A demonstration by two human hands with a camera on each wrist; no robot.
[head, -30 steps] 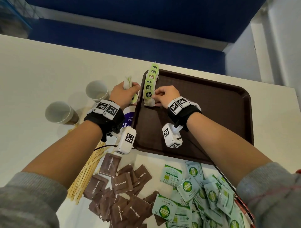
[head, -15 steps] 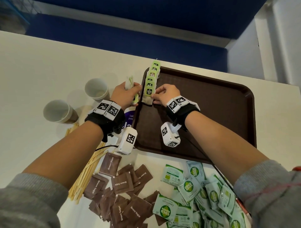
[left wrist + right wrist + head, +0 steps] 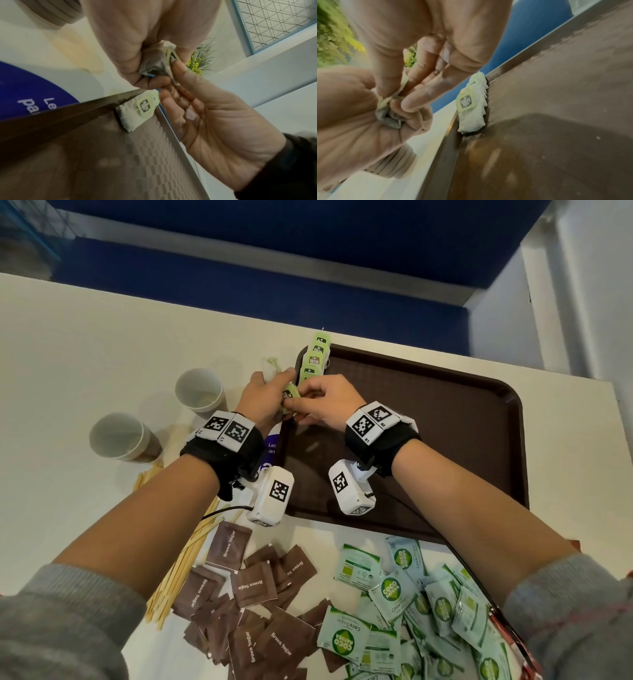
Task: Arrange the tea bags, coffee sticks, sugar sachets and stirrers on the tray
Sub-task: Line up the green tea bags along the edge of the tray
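Observation:
A row of green-tagged tea bags (image 3: pixel 317 361) stands along the left edge of the brown tray (image 3: pixel 445 440); its nearest bag (image 3: pixel 471 109) leans on the rim. My left hand (image 3: pixel 265 398), just left of the tray's rim, grips a crumpled bunch of tea bags (image 3: pixel 154 65) in its fist. My right hand (image 3: pixel 322 405) has come over to it and pinches one tea bag (image 3: pixel 290 393) of that bunch between thumb and forefinger (image 3: pixel 388 100). In the left wrist view the nearest bag of the row (image 3: pixel 137 115) lies below both hands.
Two paper cups (image 3: pixel 198 388) (image 3: pixel 118 436) stand left of the tray. Wooden stirrers (image 3: pixel 178 563) lie under my left forearm. Brown sugar sachets (image 3: pixel 253 587) and green coco sugar sachets (image 3: pixel 411 604) are heaped on the table near me. A blue and white card (image 3: pixel 272 453) lies beside the tray.
My right hand has left the nearest tea bag of the row on the tray and moved left to the left hand, where it now pinches a tea bag. The left hand stayed put.

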